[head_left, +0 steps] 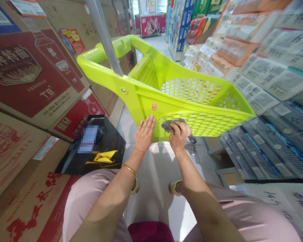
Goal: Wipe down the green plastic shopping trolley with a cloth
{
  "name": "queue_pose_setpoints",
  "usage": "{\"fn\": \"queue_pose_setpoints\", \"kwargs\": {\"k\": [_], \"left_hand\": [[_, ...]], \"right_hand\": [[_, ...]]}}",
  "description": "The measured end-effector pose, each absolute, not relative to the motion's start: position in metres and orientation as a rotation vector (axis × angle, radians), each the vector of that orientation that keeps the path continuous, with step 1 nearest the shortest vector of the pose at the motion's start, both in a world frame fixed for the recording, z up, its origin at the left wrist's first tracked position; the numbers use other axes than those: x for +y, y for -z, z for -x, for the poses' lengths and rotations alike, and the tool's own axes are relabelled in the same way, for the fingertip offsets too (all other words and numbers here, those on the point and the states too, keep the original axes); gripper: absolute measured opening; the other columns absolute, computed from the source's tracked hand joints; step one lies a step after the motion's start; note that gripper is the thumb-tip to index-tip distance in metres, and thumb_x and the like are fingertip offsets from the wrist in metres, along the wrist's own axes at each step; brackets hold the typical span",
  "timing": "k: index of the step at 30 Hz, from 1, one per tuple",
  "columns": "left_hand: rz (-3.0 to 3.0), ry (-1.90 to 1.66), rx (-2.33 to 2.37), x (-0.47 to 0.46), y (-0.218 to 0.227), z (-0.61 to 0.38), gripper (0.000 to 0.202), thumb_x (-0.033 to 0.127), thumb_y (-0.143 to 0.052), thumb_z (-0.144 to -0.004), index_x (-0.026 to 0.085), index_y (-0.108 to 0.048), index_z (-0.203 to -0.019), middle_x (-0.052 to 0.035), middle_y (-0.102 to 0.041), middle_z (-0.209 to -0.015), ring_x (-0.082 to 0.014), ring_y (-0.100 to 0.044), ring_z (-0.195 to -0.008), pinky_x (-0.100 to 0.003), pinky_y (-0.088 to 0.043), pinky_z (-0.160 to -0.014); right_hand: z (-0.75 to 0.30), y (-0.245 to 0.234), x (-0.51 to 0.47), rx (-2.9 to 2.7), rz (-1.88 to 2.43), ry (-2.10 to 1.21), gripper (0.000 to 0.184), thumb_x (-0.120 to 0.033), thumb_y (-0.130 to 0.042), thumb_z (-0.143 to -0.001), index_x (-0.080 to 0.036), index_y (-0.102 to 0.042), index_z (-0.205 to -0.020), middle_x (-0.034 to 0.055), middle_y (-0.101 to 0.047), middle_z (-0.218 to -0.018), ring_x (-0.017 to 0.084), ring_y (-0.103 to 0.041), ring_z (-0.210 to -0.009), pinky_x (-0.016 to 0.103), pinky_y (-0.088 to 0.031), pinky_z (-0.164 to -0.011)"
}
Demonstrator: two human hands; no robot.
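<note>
Against the near wall of the green basket (143,95), our left hand (144,135) lies flat, fingers released, while just beside it our right hand (179,135) clenches a grey rag (169,125).

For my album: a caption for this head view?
Left hand flat on green basket; right hand holds a rag against it.
</note>
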State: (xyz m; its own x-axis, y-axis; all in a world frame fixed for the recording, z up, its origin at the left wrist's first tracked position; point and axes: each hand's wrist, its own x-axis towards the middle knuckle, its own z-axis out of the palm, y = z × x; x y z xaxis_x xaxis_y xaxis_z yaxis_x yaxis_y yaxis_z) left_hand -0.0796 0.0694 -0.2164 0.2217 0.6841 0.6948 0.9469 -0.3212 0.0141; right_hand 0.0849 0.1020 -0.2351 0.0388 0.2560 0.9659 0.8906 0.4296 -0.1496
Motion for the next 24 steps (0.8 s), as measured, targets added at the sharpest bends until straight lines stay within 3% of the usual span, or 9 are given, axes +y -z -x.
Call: {"fn": "queue_pose_setpoints", "kwargs": {"k": [5, 12, 19, 24], "left_hand": [[1.971, 0.822, -1.447, 0.071, 0.219, 0.076, 0.046, 0.009, -0.028, -0.094, 0.015, -0.043, -0.137, -0.0109, -0.049, -0.139, -0.0131, -0.037, -0.136, -0.032, -0.022, -0.117], [1.916, 0.848, -1.397, 0.073, 0.223, 0.076, 0.037, 0.017, -0.031, -0.096, 0.02, -0.054, -0.125, -0.006, -0.054, -0.135, -0.0128, -0.042, -0.133, -0.033, -0.023, -0.117], [1.979, 0.948, -1.486, 0.074, 0.222, 0.078, 0.043, 0.013, -0.033, -0.095, 0.019, -0.045, -0.135, -0.0108, -0.052, -0.137, -0.0139, -0.04, -0.134, -0.035, -0.018, -0.118], [1.983, 0.974, -1.53, 0.077, 0.222, 0.08, 0.044, 0.012, -0.034, -0.094, 0.018, -0.045, -0.135, -0.0125, -0.051, -0.137, -0.0153, -0.039, -0.134, -0.038, -0.021, -0.117]], "right_hand": [[-0.077, 0.238, 0.1, -1.467, 1.116, 0.57, 0.019, -0.021, -0.049, -0.088, -0.024, -0.066, -0.095, 0.0063, -0.056, -0.101, 0.017, -0.048, -0.104, 0.035, -0.039, -0.094], [-0.055, 0.223, 0.107, -1.58, 1.059, 0.521, 0.023, -0.022, -0.046, -0.089, -0.026, -0.068, -0.094, 0.0049, -0.058, -0.099, 0.017, -0.048, -0.099, 0.033, -0.036, -0.093], [-0.059, 0.266, 0.089, -1.813, 1.039, 0.513, 0.023, -0.018, -0.047, -0.09, -0.024, -0.069, -0.09, 0.004, -0.064, -0.088, 0.015, -0.047, -0.087, 0.029, -0.032, -0.08], [-0.063, 0.27, 0.091, -1.849, 1.099, 0.472, 0.027, -0.017, -0.045, -0.09, -0.028, -0.07, -0.092, 0.0034, -0.064, -0.091, 0.015, -0.046, -0.089, 0.03, -0.03, -0.081]]}}
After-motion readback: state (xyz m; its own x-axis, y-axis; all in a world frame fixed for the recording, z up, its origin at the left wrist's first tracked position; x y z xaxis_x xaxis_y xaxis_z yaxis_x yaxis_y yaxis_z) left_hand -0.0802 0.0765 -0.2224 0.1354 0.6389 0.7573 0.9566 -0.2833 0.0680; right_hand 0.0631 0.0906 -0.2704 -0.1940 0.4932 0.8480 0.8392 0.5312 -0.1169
